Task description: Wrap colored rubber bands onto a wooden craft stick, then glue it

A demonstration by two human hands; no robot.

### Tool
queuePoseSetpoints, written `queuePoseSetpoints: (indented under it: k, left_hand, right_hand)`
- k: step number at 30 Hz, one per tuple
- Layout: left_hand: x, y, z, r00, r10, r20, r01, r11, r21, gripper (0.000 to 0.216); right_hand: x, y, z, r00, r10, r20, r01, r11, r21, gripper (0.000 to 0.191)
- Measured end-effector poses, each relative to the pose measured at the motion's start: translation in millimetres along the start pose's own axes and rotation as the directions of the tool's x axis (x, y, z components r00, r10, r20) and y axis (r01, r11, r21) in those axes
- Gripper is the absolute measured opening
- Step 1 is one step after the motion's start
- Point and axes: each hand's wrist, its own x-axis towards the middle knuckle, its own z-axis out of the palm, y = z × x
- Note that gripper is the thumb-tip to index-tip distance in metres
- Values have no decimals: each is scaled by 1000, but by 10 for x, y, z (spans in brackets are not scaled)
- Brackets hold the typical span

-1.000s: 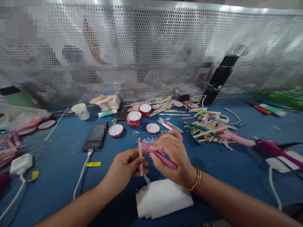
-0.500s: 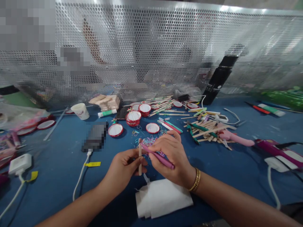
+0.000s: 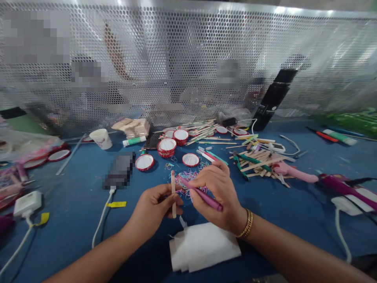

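Observation:
Between the thumb and fingers of my left hand a wooden craft stick stands nearly upright. My right hand grips a purple marker pen, its tip pointing up and left toward the stick, with a small gap between the two. Beyond my fingers lies a loose heap of small coloured loops, partly hidden by the right hand. A folded white cloth or paper rests on the blue table just below both hands.
Red-rimmed round containers stand behind the hands. Craft sticks, pliers and a pink glue gun lie to the right. A phone on a white cable and a paper cup are at left. A perforated metal panel closes off the back.
The pen has drawn back a little to the right, away from the top of the stick. My left hand keeps its hold, the stick tilting slightly left.

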Motion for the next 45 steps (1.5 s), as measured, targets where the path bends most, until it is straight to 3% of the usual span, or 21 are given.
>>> queuePoseSetpoints:
  k: [19,28,45]
  left_hand:
    - [2,-4,19,1000,-29,-5,28,999,-29,24]
    - [5,1,-5,998,-60,-21,58,996,-72,28]
    - [7,-13,16,997,-73,-3,73,995,-61,34]
  right_hand:
    - [-6,-33,38,997,24,71,-25,1000,16,6]
    - [-6,28,18,1000,31,-5,-31,999,-13,6]
    - [-5,-37,46,997,32,67,-34,999,36,5]
